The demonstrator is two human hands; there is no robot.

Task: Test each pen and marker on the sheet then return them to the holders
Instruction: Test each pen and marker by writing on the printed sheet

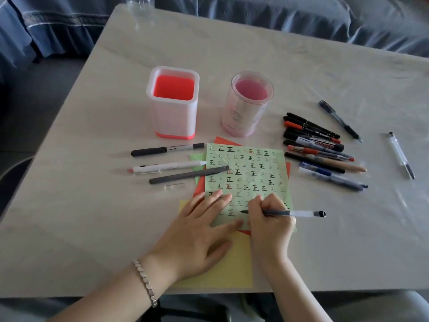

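Green sheet (246,173), on stacked coloured papers (232,270) near edge of table (232,54), pressed by left hand (204,231), fingers flat; right hand (269,224) pinches grey pen (299,213) (tip at lower rows); risk: loose stack could slip underneath, smearing fresh ink.

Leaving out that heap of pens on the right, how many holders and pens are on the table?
Holders: 2
Pens on the left: 3
Pen in the right hand: 1
Lone pens, far right: 2
Total: 8
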